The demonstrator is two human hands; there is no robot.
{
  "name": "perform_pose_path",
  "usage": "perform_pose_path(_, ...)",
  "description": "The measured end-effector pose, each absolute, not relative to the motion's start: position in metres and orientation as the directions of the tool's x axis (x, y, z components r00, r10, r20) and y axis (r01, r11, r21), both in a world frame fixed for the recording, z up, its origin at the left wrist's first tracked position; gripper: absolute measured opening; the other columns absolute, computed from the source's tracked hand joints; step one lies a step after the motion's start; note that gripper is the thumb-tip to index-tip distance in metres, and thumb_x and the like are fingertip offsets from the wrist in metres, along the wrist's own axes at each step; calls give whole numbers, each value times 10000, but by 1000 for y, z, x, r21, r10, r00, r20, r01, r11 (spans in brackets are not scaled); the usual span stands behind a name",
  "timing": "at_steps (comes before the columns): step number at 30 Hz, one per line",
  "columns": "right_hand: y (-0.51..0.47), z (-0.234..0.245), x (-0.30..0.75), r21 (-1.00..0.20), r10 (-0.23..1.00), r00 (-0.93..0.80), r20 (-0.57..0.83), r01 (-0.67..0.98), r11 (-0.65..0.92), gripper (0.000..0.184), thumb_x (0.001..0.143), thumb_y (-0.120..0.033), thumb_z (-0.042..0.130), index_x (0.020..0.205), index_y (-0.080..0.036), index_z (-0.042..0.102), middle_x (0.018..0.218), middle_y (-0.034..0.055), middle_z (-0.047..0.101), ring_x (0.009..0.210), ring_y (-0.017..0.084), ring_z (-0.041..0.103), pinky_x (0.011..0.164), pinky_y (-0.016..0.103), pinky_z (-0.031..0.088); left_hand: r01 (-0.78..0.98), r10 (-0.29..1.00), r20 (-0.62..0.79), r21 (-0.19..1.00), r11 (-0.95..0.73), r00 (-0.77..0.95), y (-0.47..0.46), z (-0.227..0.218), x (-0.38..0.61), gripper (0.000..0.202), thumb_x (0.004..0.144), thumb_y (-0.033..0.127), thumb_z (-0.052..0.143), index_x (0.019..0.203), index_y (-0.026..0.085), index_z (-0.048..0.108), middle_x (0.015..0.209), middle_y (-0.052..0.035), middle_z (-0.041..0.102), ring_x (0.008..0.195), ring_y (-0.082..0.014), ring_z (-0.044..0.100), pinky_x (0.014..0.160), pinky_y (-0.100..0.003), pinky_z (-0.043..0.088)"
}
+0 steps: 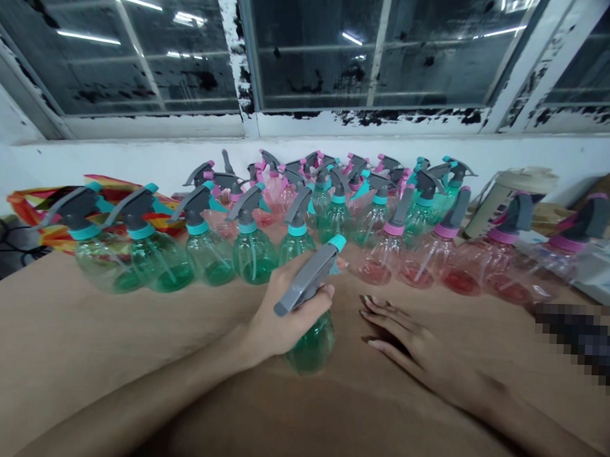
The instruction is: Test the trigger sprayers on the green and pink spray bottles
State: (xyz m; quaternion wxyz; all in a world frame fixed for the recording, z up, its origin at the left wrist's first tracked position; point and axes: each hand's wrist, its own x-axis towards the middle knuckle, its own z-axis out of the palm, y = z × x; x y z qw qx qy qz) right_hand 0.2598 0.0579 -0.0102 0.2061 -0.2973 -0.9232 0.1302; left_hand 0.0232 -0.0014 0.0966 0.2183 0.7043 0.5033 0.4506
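Note:
My left hand (289,311) is wrapped round the neck of a green spray bottle (311,349) with a grey trigger head and a turquoise nozzle. The bottle is near the middle of the table, its nozzle pointing away from me and to the right. To its right, my right hand (404,338) lies on the tabletop with fingers stretched out and nothing in them. Beyond my left hand stands a row of green spray bottles (216,259) with turquoise collars. Past my right hand is a row of clear pink spray bottles (418,262) with pink collars and some reddish liquid inside.
More pink and green spray bottles (335,213) crowd the back by the wall. A red and yellow plastic bag (59,230) lies at the far left. On the right are a pale tumbler (509,195) and a dark pixelated patch. Windows (391,51) rise behind the wooden table (181,337).

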Motion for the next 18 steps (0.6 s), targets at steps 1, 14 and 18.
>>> perform_pose_path(1, 59, -11, 260, -358, 600, -743, 297, 496, 791, 456, 902, -404, 449, 1333, -256, 428, 1405, 34, 420, 1294, 224, 366, 1063, 460, 336, 518, 904, 420, 757, -399, 83, -1, 97, 24, 279, 792, 211, 522, 1062, 208, 594, 747, -7, 592, 632, -143, 571, 685, -303, 516)
perform_pose_path(14, 60, -15, 261, -367, 599, -734, 319, 487, 793, 457, 894, -396, 465, 1330, -263, 433, 1394, 30, 437, 1286, 229, 378, 1057, 461, 346, 463, 935, 353, 822, -332, 43, -4, 96, 25, 200, 811, 287, 557, 992, 204, 566, 796, -16, 626, 721, -165, 610, 714, -311, 504)
perform_pose_path(18, 59, -12, 261, -366, 606, -735, 305, 497, 787, 455, 897, -398, 460, 1329, -261, 435, 1396, 28, 434, 1286, 225, 377, 1061, 453, 342, 477, 922, 385, 802, -360, 48, -5, 98, 23, 143, 824, 295, 534, 936, 216, 576, 806, -16, 632, 718, -157, 601, 666, -284, 489)
